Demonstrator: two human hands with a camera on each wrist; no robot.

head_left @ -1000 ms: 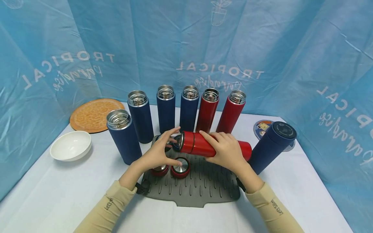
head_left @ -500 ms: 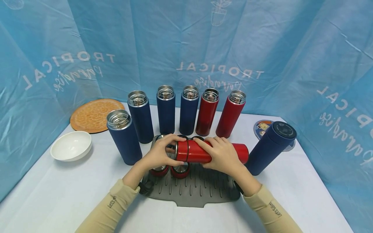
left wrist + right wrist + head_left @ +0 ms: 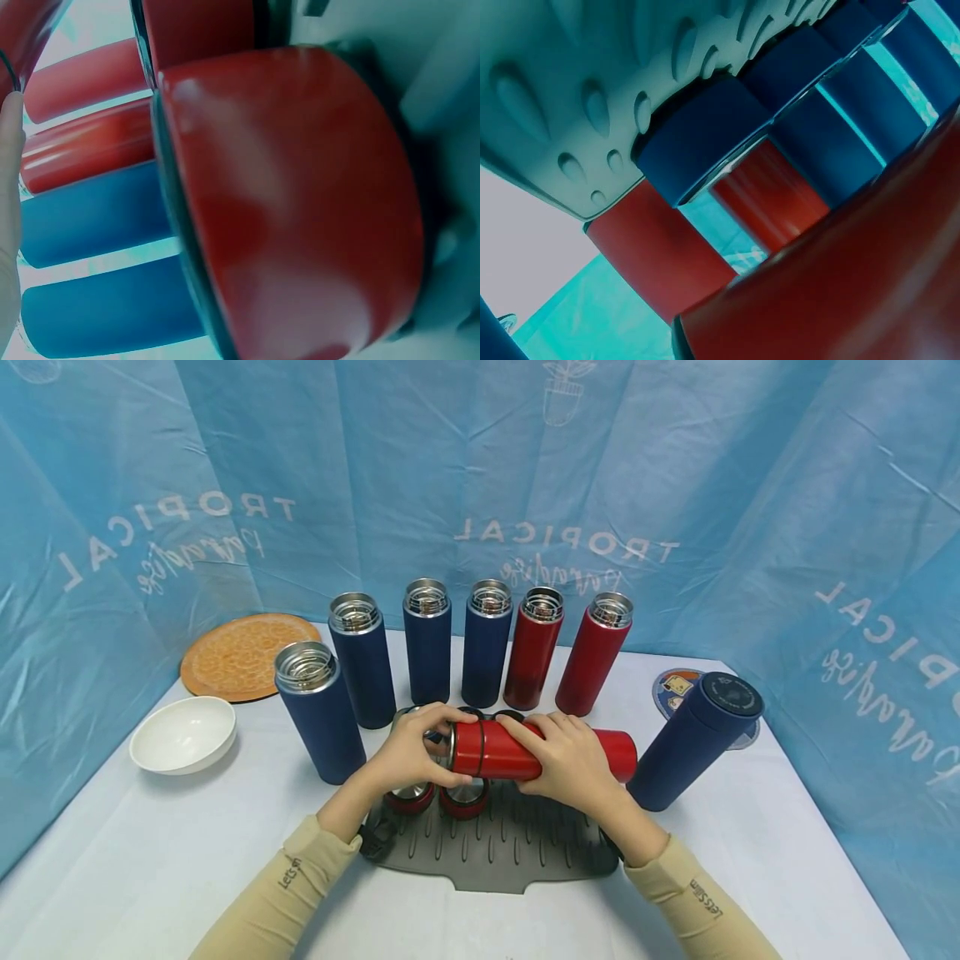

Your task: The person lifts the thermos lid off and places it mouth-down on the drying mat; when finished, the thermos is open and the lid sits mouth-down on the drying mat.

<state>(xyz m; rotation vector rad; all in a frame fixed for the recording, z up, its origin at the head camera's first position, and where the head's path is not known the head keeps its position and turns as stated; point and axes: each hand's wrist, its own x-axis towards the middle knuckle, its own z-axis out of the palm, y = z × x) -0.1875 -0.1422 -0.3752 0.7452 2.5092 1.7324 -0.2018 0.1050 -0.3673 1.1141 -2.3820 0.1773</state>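
A red thermos (image 3: pixel 525 755) lies nearly level above a grey ridged mat (image 3: pixel 517 860), its lid end to the left. My left hand (image 3: pixel 408 756) pinches the lid between thumb and fingers. Wrapped over the body is my right hand (image 3: pixel 570 762). Two red lids (image 3: pixel 464 802) sit on the mat just below; one red lid (image 3: pixel 292 195) looms large in the left wrist view. Dark blue lids (image 3: pixel 705 135) stand along the mat's far side, mostly hidden by the hands in the head view. The held red thermos (image 3: pixel 840 285) fills the lower right of the right wrist view.
Behind the mat stand lidless blue thermoses (image 3: pixel 362 668) and two lidless red ones (image 3: pixel 595 656). One lidded blue thermos (image 3: pixel 686 747) is at right, near a round coaster (image 3: pixel 670 689). A white bowl (image 3: pixel 182 735) and an orange round placemat (image 3: pixel 243 656) lie at left.
My left hand, earlier apart from the lid with fingers spread, has come onto the lid. The red thermos has shifted slightly left and lies more level; little differs over the last half second.
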